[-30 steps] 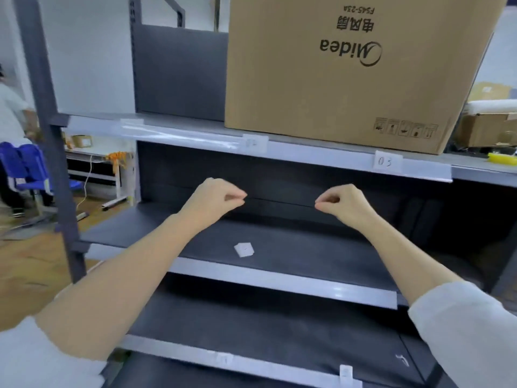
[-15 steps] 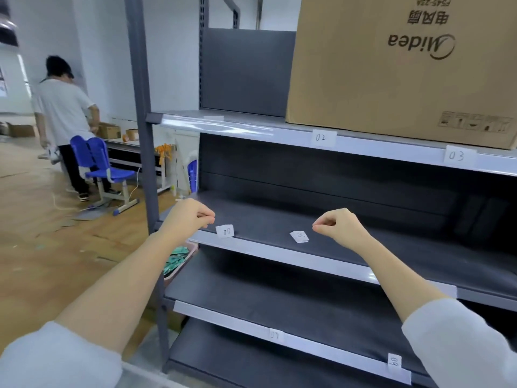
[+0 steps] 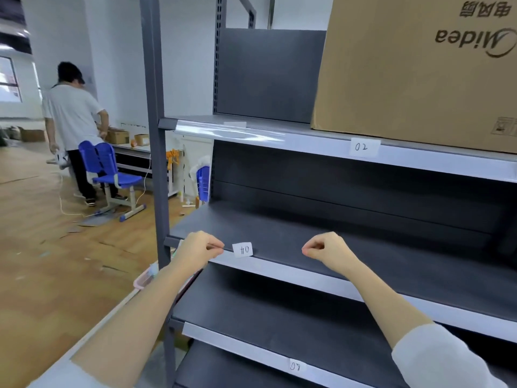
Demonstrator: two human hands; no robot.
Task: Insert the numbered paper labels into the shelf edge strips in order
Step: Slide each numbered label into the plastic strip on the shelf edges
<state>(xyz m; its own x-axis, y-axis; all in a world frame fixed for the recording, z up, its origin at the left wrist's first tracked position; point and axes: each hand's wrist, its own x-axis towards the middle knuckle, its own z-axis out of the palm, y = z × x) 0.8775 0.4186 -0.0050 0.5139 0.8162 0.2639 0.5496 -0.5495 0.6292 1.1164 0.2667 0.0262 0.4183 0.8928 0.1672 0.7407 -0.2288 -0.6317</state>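
Note:
My left hand [image 3: 201, 247] has its fingers curled, and its fingertips meet at the top edge of the middle shelf's grey edge strip [image 3: 279, 271]. Just right of them a white label [image 3: 242, 249] reading 04 upside down sits in that strip. My right hand [image 3: 324, 249] hovers over the same shelf front, also curled, with nothing visible in it. Label 02 [image 3: 363, 147] sits in the top shelf's strip [image 3: 307, 142]. On the lowest strip there is another label [image 3: 298, 366] whose number I cannot read.
A large cardboard box [image 3: 414, 74] stands on the top shelf. The rack's grey upright post [image 3: 156, 163] runs down at my left. Beyond it a person [image 3: 74, 119] stands by a blue chair [image 3: 112, 175] and a low table on the wooden floor.
The view and both hands have shifted left along the middle shelf. My left hand has reached the strip beside label 04. The loose paper stack seen on the shelf earlier is out of sight.

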